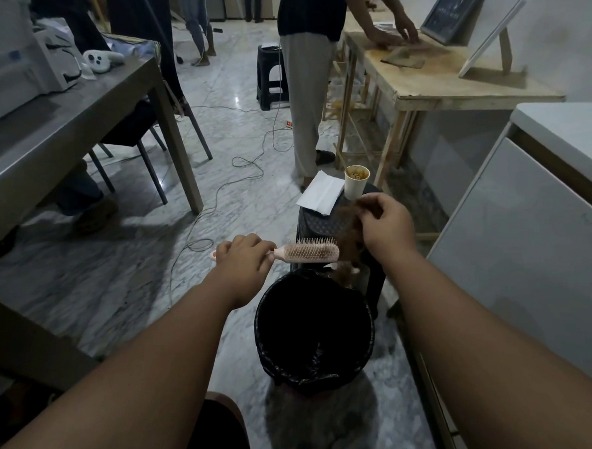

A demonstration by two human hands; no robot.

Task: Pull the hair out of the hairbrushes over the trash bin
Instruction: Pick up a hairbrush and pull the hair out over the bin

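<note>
above the black-lined bin (314, 329) on the marble floor, the left hand (243, 261) is wrapped around the handle of a pink brush (309, 252), held level with its bristles up. just right of the brush head, the right hand (387, 226) pinches a clump of brown hair (349, 249) that hangs down toward the bin's far rim. behind them a dark stool (322, 223) carries a paper cup (356, 183) and a white paper (320, 192).
</note>
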